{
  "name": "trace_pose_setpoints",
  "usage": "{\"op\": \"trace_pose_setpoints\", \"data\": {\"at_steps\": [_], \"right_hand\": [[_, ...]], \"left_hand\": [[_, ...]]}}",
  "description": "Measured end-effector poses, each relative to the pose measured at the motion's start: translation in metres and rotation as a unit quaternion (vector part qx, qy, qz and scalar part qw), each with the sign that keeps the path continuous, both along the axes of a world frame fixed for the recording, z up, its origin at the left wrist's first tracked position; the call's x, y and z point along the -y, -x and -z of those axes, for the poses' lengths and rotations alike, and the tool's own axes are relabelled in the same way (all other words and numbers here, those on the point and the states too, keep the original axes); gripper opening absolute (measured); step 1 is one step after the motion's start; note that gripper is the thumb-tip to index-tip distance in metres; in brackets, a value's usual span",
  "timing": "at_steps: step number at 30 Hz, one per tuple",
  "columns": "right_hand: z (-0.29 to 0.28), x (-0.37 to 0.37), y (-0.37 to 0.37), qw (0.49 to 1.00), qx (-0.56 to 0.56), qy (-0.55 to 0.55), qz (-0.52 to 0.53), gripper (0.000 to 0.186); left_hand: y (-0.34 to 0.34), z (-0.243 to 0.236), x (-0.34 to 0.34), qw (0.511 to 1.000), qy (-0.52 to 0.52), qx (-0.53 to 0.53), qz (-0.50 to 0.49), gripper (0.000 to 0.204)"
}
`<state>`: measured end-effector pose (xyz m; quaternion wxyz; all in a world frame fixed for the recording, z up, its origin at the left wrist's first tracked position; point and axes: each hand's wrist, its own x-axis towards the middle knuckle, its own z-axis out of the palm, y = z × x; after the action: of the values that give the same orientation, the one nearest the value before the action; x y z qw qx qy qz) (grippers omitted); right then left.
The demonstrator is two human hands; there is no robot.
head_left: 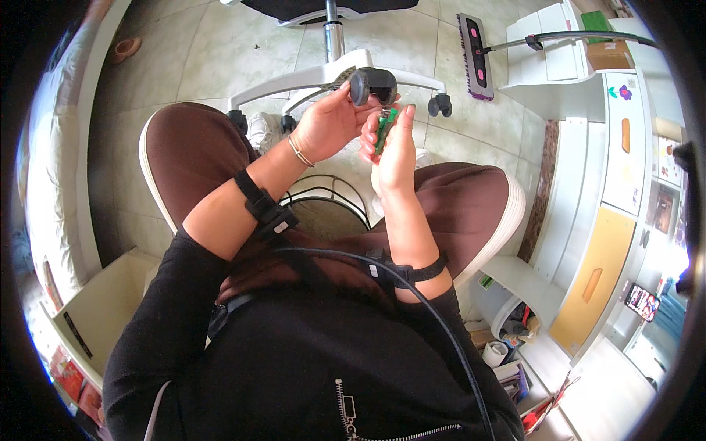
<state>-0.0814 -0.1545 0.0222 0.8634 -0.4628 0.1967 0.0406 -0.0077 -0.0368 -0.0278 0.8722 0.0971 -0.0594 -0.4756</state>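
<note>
Caster (pixel 359 87) sits at the near end of a white chair base (pixel 298 79), left hand (pixel 334 123) curled round it, right hand (pixel 396 151) closed on a green tool (pixel 383 132) just beside. Work appears under way; what remains cannot be told.

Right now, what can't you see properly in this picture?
All in the head view:
- Green thing: partly covered by the fingers of the right hand, so I can't tell what it is.
- Dark wheel: its far side faces away.
- Chair: cut off by the top edge.
- White shoe: partly hidden by brown trousers.
- Phone: its screen is too small to make out.
</note>
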Motion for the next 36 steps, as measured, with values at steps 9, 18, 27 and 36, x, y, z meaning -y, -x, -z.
{"op": "trace_pose_setpoints", "data": {"at_steps": [9,18,27,36], "right_hand": [[-0.006,0.006,0.0,0.994,0.022,0.054,0.092,0.051],[0.008,0.015,-0.009,0.927,0.094,0.345,0.116,0.053],[0.028,0.014,-0.01,0.972,-0.019,0.23,0.035,0.037],[0.028,0.01,-0.013,0.974,-0.007,0.222,0.053,0.034]], "left_hand": [[0.006,-0.005,0.004,0.984,-0.133,0.083,-0.081,0.042],[0.009,-0.007,0.001,0.927,-0.339,0.104,-0.123,0.049],[0.019,0.001,-0.008,0.751,-0.471,0.399,-0.233,0.057],[0.009,-0.011,-0.02,0.523,-0.559,0.566,-0.306,0.055]]}}
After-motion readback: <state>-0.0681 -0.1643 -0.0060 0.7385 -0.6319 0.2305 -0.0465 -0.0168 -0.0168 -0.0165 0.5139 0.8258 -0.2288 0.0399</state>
